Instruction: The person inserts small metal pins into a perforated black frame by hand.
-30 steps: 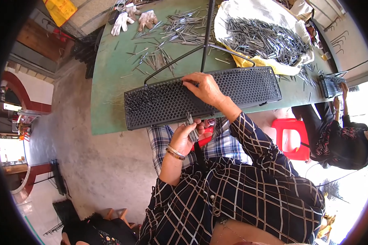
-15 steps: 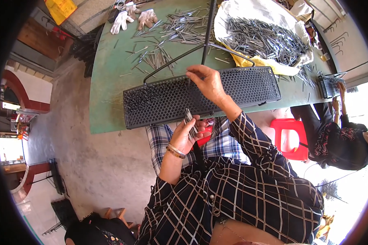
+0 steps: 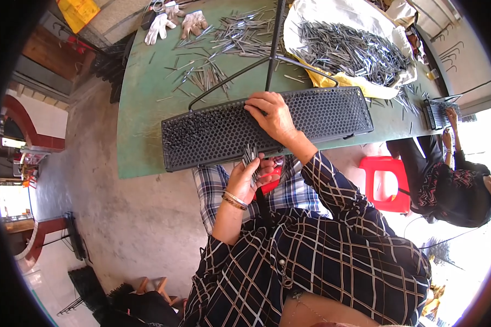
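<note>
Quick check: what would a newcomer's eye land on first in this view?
Probably the long black perforated rack at the near edge of the green table, the right hand over its middle. Next, the left hand just below, holding thin grey rods; then the big rod pile on white sheeting, upper right.

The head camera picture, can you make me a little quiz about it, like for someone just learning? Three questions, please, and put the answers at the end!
1. Pick one: What colour is the stool near the other person?
A) green
B) red
C) white

2. True or false: The left hand is empty.

3. Fill in the blank: The right hand is over a ____ rack full of small holes.

Key:
1. B, red.
2. False; it holds a bunch of thin metal strips.
3. black
</note>
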{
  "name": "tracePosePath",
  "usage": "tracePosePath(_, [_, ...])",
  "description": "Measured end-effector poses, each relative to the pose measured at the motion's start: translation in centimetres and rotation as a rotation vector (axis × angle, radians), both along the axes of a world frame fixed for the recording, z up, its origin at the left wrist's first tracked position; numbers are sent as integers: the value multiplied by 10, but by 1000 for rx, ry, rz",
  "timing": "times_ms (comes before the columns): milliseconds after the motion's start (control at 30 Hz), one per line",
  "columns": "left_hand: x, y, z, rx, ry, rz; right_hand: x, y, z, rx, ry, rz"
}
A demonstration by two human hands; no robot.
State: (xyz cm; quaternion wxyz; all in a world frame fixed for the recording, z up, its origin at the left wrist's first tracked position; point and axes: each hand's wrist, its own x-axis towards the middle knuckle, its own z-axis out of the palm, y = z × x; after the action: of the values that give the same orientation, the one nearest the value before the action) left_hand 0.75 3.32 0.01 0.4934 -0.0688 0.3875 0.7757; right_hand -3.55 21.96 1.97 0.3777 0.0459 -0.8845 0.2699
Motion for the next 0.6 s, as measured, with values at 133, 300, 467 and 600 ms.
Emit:
tracePosePath(133, [-2,1,-1,12,21,29,0,0,4,81,-15,-15])
tracePosePath(300, [0,0,1,47,7,40,1,-4,10,190,-16,10])
tracePosePath(467, [1,0,5,41,21,58,10,-7,13,-23,-33,27])
tracePosePath(600, [-1,0,8,96,64,80,41,-15,25,-448,-508,189])
